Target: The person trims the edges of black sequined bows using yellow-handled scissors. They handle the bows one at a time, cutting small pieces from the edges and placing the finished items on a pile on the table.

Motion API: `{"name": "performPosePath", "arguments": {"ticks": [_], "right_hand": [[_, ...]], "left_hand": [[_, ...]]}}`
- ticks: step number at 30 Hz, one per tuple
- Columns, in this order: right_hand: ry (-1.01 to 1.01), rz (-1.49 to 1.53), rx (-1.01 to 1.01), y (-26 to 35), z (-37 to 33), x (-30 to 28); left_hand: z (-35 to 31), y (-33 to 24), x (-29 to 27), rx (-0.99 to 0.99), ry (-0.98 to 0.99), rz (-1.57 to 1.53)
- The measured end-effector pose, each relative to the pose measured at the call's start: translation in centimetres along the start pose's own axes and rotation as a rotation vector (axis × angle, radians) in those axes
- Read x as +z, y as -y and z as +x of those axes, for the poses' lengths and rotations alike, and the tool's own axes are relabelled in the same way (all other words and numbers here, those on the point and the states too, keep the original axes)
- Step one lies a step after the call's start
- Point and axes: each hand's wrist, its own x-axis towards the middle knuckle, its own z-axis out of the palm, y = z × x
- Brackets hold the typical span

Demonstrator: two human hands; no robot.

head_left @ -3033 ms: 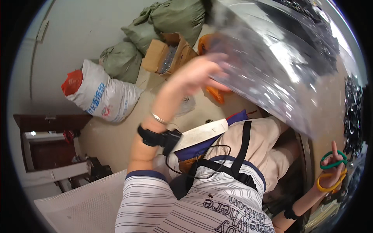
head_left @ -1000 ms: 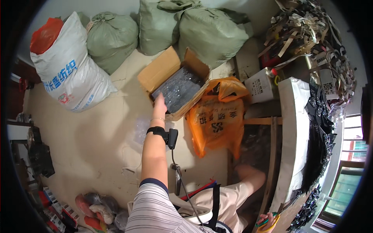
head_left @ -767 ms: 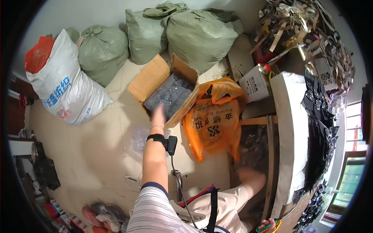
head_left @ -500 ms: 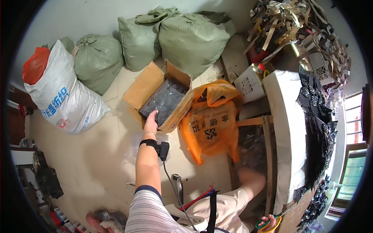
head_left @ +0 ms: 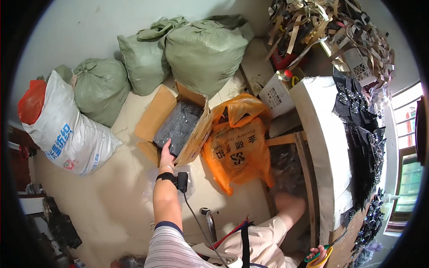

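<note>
Pressure from the left hand point(head_left: 166, 157), thumb laid over the near edge of the package point(head_left: 179, 125) ahead of it in the carton point(head_left: 196, 139), is best kept even; whether its fingers grip cannot be told. Right hand point(head_left: 318, 253) holds scissors point(head_left: 330, 257). Package: dark grey, glossy, glinting.

The wall point(head_left: 80, 35) is pale, floor point(head_left: 107, 192) tiled, window point(head_left: 410, 181) seemingly barred.
</note>
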Motion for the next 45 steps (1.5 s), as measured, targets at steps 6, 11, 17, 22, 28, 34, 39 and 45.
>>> {"name": "performPosePath", "arguments": {"ticks": [6,11,17,22,28,34,39,45], "right_hand": [[0.018,0.230,0.161,0.6,0.0,0.5],[0.084,-0.053,-0.070,-0.4,0.5,-0.7],[-0.005,0.183,-0.142,-1.5,-0.5,-1.2],[0.036,0.200,-0.143,-1.5,0.4,-3.2],[0.218,0.203,-0.052,-2.3,1.1,-1.6],[1.016,0.350,0.193,0.4,-1.9,9.8],[1.120,0.560,0.144,-0.4,-4.6,17.2],[0.684,0.582,-0.109,1.3,-0.7,-4.1]], "left_hand": [[-2.2,-0.7,2.3,-0.039,0.054,-0.037],[-6.2,-4.1,5.3,-0.006,0.114,0.124],[-8.1,-4.5,9.9,-0.030,-0.058,0.238],[-9.2,-8.3,9.4,0.084,-0.007,0.149],[-28.8,-14.7,7.8,0.304,0.079,0.478],[-49.2,-14.1,7.5,0.556,0.152,0.577],[-62.0,-9.8,7.6,0.344,0.421,0.561],[-64.0,4.7,17.0,0.250,0.867,0.890]]}}
